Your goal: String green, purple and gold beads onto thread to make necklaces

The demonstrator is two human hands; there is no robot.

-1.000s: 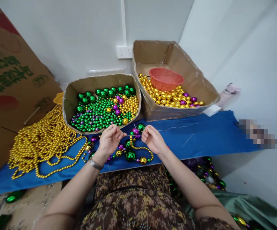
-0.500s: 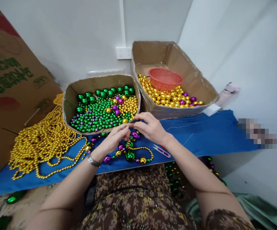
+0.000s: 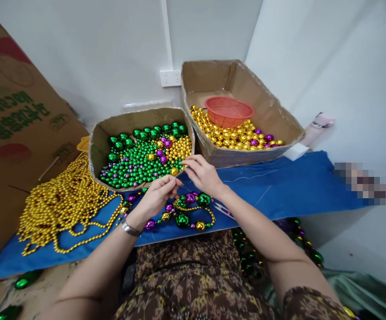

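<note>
My left hand (image 3: 161, 193), a metal watch on its wrist, is closed in a pinch just in front of the smaller cardboard box (image 3: 104, 122). What lies between its fingertips is too small to make out. My right hand (image 3: 204, 175) is closed too, its fingertips at the box's right front edge, close to the loose gold beads (image 3: 182, 146); what it pinches is hidden. Green beads (image 3: 136, 160) and some purple ones share that box. Below my hands, a bead strand (image 3: 182, 219) of green, purple and gold balls rests on the blue cloth (image 3: 246, 186).
Pink thread snips (image 3: 224, 210) lie beside the strand. A heap of gold bead chains (image 3: 59, 204) is at left, near a large printed carton (image 3: 9, 133). The larger box (image 3: 246, 155) holds gold beads and a red basket (image 3: 229, 111). White thread (image 3: 251, 178) crosses the cloth.
My hands have moved slightly apart, the right fingertips shifting to the box's edge. The green and purple balls of the strand under them show more fully now. The view has shifted slightly.
</note>
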